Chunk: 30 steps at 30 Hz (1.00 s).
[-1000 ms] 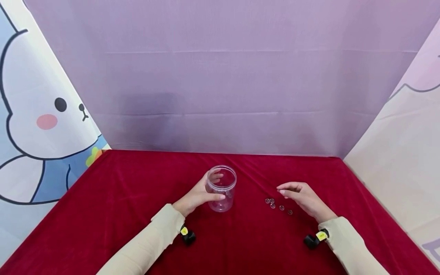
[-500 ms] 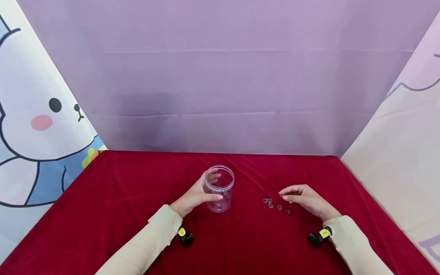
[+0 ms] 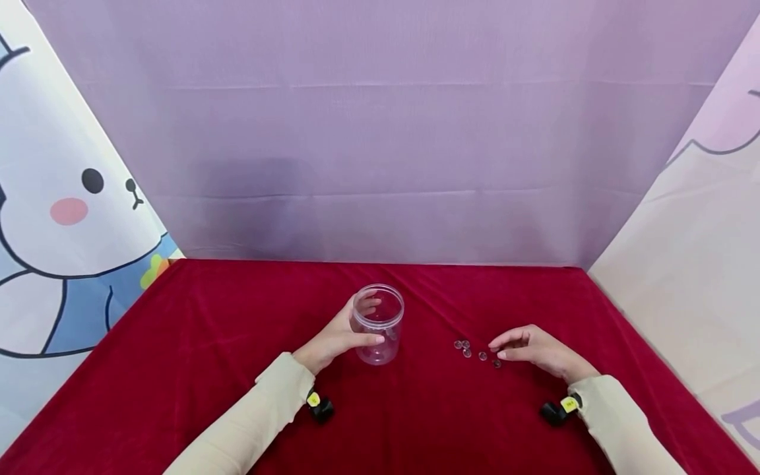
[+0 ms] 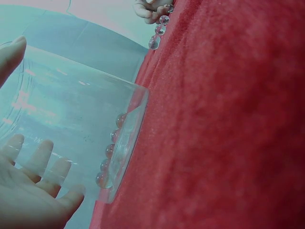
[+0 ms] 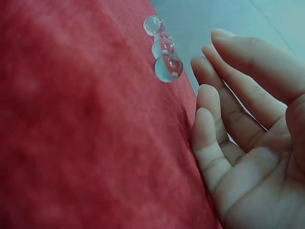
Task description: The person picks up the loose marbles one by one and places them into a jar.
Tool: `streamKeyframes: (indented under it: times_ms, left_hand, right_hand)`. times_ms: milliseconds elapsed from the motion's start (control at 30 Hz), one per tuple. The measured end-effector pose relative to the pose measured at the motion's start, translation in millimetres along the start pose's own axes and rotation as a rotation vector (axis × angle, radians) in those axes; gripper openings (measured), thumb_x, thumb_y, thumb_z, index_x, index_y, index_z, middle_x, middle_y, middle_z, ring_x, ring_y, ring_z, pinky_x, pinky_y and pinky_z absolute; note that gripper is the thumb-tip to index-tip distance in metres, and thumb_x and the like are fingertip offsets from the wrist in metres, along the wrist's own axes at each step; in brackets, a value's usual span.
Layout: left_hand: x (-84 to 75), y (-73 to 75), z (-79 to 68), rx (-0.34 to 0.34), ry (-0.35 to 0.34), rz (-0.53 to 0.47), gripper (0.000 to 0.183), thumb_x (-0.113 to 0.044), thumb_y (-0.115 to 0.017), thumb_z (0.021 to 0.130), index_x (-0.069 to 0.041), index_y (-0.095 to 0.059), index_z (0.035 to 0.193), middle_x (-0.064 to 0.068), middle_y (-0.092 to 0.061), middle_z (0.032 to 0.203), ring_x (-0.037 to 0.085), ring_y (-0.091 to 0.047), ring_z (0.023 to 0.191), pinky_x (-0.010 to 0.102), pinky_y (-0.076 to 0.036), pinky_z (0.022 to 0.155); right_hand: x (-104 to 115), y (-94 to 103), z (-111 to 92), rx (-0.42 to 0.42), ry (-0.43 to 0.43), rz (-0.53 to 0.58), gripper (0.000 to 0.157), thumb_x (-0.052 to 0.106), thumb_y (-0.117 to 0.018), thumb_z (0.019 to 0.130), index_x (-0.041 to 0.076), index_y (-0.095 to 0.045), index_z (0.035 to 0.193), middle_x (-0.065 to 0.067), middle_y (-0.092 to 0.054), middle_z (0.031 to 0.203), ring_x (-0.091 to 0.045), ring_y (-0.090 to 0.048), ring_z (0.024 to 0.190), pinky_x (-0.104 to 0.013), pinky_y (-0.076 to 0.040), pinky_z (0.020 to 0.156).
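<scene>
My left hand [image 3: 326, 343] grips a clear plastic jar [image 3: 380, 346], thumb across the near side and fingers round the far side. The jar stands upright on the red cloth with its mouth uncovered. Several clear glass marbles [image 4: 110, 151] lie on its bottom in the left wrist view. To the right of the jar, more marbles [image 3: 466, 353] lie loose on the cloth. Close by the rightmost marble [image 3: 497, 363] is my right hand [image 3: 543, 353], low over the cloth. Its fingers [image 5: 205, 126] are loosely bent in the right wrist view, with nothing between them and the thumb.
A red velvet cloth [image 3: 427, 422] covers the table. Behind it hangs a plain purple backdrop [image 3: 380, 165]. Printed panels flank both sides, the left panel [image 3: 59, 251] showing a cartoon animal. A black wrist camera [image 3: 321, 409] sits below the left wrist.
My right hand has come down toward the cloth, nearer the rightmost marble, and its fingers have spread a little. The left hand keeps its hold on the jar. The head view has shifted slightly.
</scene>
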<state>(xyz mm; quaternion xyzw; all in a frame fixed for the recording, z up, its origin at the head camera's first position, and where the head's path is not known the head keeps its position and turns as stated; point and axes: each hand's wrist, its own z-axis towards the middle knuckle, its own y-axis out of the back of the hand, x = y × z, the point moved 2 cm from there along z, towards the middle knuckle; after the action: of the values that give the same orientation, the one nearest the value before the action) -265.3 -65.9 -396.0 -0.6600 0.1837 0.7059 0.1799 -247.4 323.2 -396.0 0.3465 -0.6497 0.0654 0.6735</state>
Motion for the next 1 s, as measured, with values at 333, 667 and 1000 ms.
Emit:
streamKeyframes:
  times_ms: [333,667,1000]
  left_hand:
    - [0.1,0.6,0.7,-0.02,0.011,0.016,0.085,-0.008,-0.074,0.078,-0.029,-0.024,0.144,0.009,-0.033,0.148,0.026,-0.029,0.136,0.051,-0.033,0.106]
    - [1.1,-1.0,-0.1,-0.01,0.018,0.004,0.084,-0.009,-0.074,0.078,-0.028,-0.024,0.144,0.01,-0.032,0.148,0.027,-0.028,0.137,0.05,-0.033,0.106]
    - [-2.2,-0.2,0.1,-0.026,0.039,0.006,0.085,-0.011,-0.076,0.077,-0.027,-0.025,0.143,0.005,-0.035,0.146,0.024,-0.03,0.135,0.05,-0.034,0.105]
  right_hand:
    - [-2.7,1.3,-5.1,0.066,0.015,0.028,0.028,0.001,-0.061,0.088,-0.012,-0.06,0.113,-0.012,-0.069,0.104,-0.015,-0.068,0.089,-0.024,-0.053,0.079]
    - [-1.8,-3.2,-7.3,0.073,0.062,-0.01,0.029,0.001,-0.064,0.086,-0.012,-0.061,0.112,-0.018,-0.068,0.105,-0.008,-0.066,0.088,-0.022,-0.052,0.076]
    - [0.3,-3.1,-5.1,0.069,0.072,-0.101,0.026,0.002,-0.067,0.084,-0.008,-0.065,0.108,-0.013,-0.069,0.102,-0.004,-0.063,0.081,-0.021,-0.052,0.07]
